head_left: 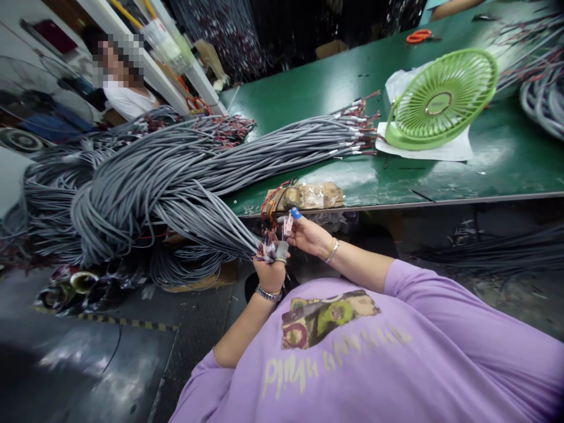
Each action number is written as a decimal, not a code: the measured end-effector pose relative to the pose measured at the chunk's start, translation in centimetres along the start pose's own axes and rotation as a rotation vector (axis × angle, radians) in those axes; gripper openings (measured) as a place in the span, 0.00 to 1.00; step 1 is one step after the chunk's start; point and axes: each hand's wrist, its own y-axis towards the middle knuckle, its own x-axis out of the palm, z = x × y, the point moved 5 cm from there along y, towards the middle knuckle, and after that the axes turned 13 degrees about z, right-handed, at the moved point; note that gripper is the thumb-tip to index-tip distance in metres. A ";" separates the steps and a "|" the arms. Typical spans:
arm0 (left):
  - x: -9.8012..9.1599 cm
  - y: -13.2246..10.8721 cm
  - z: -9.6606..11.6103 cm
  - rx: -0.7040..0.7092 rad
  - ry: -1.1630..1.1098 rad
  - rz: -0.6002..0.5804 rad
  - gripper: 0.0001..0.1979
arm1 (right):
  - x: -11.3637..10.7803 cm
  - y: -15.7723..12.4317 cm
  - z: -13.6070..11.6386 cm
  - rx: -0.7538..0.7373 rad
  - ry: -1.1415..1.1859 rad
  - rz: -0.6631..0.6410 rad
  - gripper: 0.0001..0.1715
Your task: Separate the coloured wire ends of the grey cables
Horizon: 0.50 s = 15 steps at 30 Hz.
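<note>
My left hand (269, 275), with a metal watch band at its wrist, is closed around the end of a bundle of grey cables (220, 220). Thin red and dark wires fan out above its fist. Something grey (282, 251) covers a fingertip or lies against it; I cannot tell which. Just right of it, my right hand (311, 236) has a blue cover (295, 213) on one fingertip. Its fingers pinch close to a small pale pink piece (288, 226) among the wire ends, too small to name.
Before my hands, a taped wooden block (319, 195) sits at the edge of the green table (361, 82). More grey cables (282, 141) lie across it, near a green fan (440, 103) and orange-handled scissors (418, 37). A person (127, 94) is at the far left.
</note>
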 end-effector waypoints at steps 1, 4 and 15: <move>0.0 0.0 0.0 0.003 -0.001 -0.002 0.04 | 0.0 0.0 0.0 -0.003 -0.002 0.003 0.21; 0.1 0.0 -0.2 0.009 -0.008 -0.021 0.05 | 0.1 0.2 -0.2 -0.038 -0.002 0.027 0.20; 0.0 0.0 -0.1 0.040 0.002 -0.002 0.03 | 0.0 0.1 0.1 -0.026 -0.011 0.012 0.26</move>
